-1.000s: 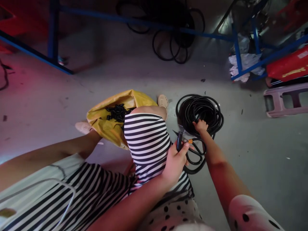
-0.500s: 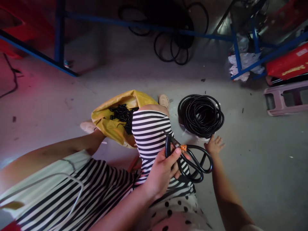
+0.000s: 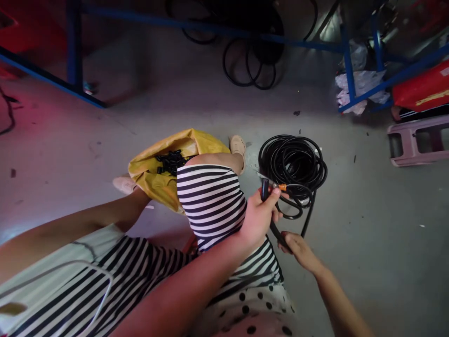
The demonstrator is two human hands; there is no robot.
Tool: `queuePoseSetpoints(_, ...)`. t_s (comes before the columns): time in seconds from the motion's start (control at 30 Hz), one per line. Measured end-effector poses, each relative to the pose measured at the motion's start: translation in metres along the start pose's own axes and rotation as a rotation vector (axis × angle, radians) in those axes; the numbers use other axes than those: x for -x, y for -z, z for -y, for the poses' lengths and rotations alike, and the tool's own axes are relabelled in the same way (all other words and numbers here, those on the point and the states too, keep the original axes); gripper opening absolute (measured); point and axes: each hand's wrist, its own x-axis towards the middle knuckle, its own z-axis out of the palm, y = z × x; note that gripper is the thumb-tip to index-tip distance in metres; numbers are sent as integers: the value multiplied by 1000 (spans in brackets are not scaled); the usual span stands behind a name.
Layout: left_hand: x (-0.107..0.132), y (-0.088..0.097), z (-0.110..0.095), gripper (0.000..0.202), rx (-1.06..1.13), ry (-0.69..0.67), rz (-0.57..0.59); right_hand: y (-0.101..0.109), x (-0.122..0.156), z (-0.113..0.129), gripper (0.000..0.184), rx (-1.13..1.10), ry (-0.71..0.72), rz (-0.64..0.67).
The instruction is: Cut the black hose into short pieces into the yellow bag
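Note:
My left hand [image 3: 258, 213] is closed around black-handled scissors [image 3: 282, 187] with an orange band near the pivot. The same hand grips a length of black hose [image 3: 265, 188], its end standing up beside the blades. Below it, my right hand [image 3: 299, 248] is closed on the hose lower down. The scissors' handle loops overlap the near edge of a coil of black hose [image 3: 271, 157] lying on the floor. A strand runs from that coil down toward my right hand. The fingertips of my right hand are partly hidden.
A yellow sack [image 3: 149, 180] with short black pieces [image 3: 171, 162] stands between the legs. Across the back runs a blue metal frame [image 3: 157, 21], with more black hose loops [image 3: 233, 82] beneath. A pinkish stool [image 3: 403, 157] is at right.
My left hand has moved up and right with the scissors and hose, toward the coil. My right hand, open by the coil before, has come down and left and closed on the hose.

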Motion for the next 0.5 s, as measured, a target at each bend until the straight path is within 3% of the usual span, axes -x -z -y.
queuePoseSetpoints(0.1, -17, 10, -26, 28, -4, -173, -40, -2, 5, -39, 62, 228, -76, -240)
queuePoseSetpoints(0.2, -26, 25, -46, 26, -12, -274, -107, 21, -34, -61, 52, 601, -135, -418)
queuePoseSetpoints(0.3, -19, 38, -54, 26, 28, -199, -81, 59, -116, -45, 40, 703, -110, -526)
queuePoseSetpoints(0.4, 0, 47, -59, 26, 99, -57, -35, 90, -200, -9, 47, 889, -239, -838)
queuePoseSetpoints(0.5, 24, 59, -70, 32, 120, 17, -69, 103, -247, 13, 42, 937, -310, -797)
